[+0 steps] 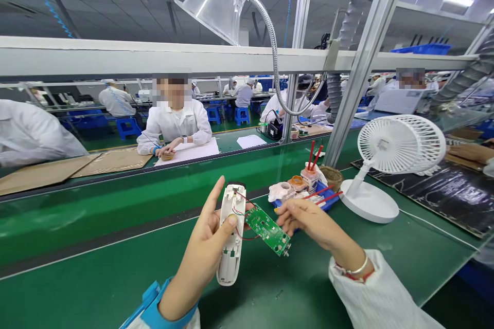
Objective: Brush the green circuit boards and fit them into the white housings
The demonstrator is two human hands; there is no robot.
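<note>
My left hand (206,247) grips a long white plastic housing half (227,262), thumb on its inner side and index finger stretched upward. Thin red, black and green wires (244,236) run from the housing to a green circuit board (268,229) hanging at its right, tilted down to the right. My right hand (304,218) is just right of the board, fingers curled. A thin red stick (318,192) appears to pass through its pinch, with a small yellowish tip at the fingertips. The fingers partly hide this stick, and whether they touch the board is unclear.
Behind my right hand, a blue tray (328,206) holds small jars (299,183) and upright red sticks (311,155). A white fan (370,200) stands on the right. Overhead hang a clear hood (216,0) and flexible metal tube (273,36). Across the bench sits a co-worker (177,118).
</note>
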